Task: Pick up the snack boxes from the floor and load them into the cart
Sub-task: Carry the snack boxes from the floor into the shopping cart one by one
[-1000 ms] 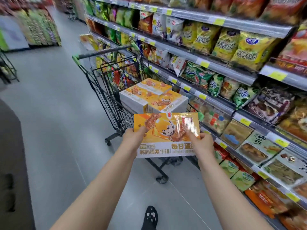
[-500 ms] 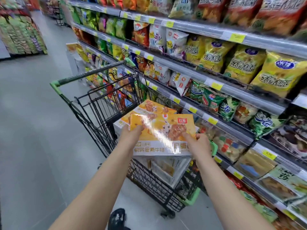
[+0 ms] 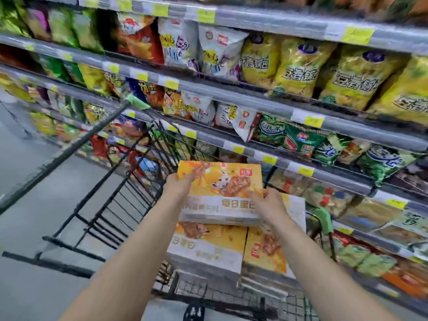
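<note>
I hold a flat orange and white snack box [image 3: 222, 191] with both hands above the black wire cart [image 3: 120, 200]. My left hand [image 3: 178, 185] grips its left edge, and my right hand [image 3: 268, 205] grips its lower right corner. Beneath it, two more of the same snack boxes lie side by side in the cart, one on the left [image 3: 208, 246] and one on the right [image 3: 266, 251]. The held box sits just over them; whether it touches them I cannot tell.
Store shelves [image 3: 254, 100] packed with snack bags run along the right, close to the cart. The cart's handle with green ends [image 3: 136, 103] points away to the upper left. Grey aisle floor [image 3: 34, 181] lies to the left. A dark shoe [image 3: 194, 312] shows at the bottom.
I have stepped closer to the cart, and both hands have carried the box forward and down over the boxes lying in the cart. The view has tilted toward the shelves.
</note>
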